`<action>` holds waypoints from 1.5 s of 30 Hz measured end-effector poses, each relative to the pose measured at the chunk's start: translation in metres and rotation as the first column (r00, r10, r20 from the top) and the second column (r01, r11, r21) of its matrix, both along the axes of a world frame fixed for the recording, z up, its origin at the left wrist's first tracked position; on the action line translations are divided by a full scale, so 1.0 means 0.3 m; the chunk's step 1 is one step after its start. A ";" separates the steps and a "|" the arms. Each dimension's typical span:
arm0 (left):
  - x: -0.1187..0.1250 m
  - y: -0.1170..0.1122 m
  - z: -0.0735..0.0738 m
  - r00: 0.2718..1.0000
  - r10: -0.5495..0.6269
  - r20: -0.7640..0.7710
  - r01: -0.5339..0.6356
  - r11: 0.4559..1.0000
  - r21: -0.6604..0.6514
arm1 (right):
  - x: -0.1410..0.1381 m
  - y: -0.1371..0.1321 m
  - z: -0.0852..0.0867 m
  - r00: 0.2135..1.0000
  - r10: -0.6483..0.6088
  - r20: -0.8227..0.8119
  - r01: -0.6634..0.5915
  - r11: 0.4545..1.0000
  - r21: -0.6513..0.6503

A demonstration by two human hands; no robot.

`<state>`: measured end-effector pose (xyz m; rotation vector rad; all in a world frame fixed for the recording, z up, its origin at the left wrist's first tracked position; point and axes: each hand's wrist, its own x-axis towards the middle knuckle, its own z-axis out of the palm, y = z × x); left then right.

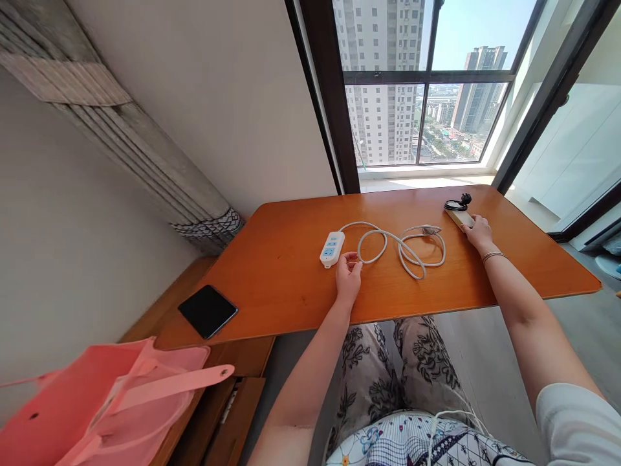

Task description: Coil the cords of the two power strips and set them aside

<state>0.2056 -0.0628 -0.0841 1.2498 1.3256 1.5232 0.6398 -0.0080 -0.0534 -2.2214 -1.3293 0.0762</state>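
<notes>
The two hands are well apart above the wooden table point(281, 285). The right hand point(479, 233) is closed around the near end of a pale bar point(457, 217), and its fingers hide that end; a coiled black cord point(455, 205) lies on the bar's far end, just beyond the fingers, its wraps too dark to tell apart. The left hand point(348, 278) is loosely curled just right of a white power strip point(332, 249), its fingertips by a loop of white cable point(412, 257); whether they touch the strip or pinch the cable, I cannot tell. The cable sprawls between the hands, its plug point(430, 230) nearer the right one and hard to make out. Well to the left of the left hand lies a dark tablet point(207, 311), and farther left, closer to the body, a pink bag point(111, 395) is cut off by the edge of view
</notes>
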 end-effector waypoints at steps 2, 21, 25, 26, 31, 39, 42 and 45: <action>0.000 0.000 -0.002 1.000 -0.008 -0.029 0.008 1.000 -0.014 | 0.012 0.000 0.000 1.000 0.008 -0.012 -0.008 1.000 0.005; 0.010 -0.023 0.036 0.988 -0.142 -0.064 0.143 0.990 0.012 | -0.327 -0.161 0.056 0.953 0.295 -0.072 -0.303 0.936 -0.181; 0.002 -0.022 0.036 0.997 -0.068 -0.039 0.070 0.995 0.064 | -0.298 -0.228 0.076 0.882 0.395 -0.257 -0.428 0.899 -0.089; 0.001 -0.022 0.037 0.998 -0.052 -0.021 0.053 0.996 0.065 | -0.288 -0.254 0.086 0.834 0.438 -0.335 -0.474 0.880 -0.029; 0.007 -0.028 0.050 0.994 -0.018 0.111 0.015 1.000 0.024 | -0.252 -0.421 0.164 0.578 0.599 -0.554 -0.544 0.789 0.286; -0.042 0.009 0.084 0.882 0.174 0.439 -0.119 0.982 -0.149 | -0.010 -0.617 0.249 0.616 0.449 -0.647 0.297 0.629 0.719; -0.085 0.034 0.088 0.824 0.232 0.517 -0.148 0.969 -0.199 | 0.160 -0.704 0.253 0.702 0.404 -0.586 0.465 0.363 0.807; -0.103 0.040 0.092 0.836 0.192 0.513 -0.127 0.979 -0.159 | 0.211 -0.800 0.270 0.783 0.407 -0.470 0.394 0.259 0.882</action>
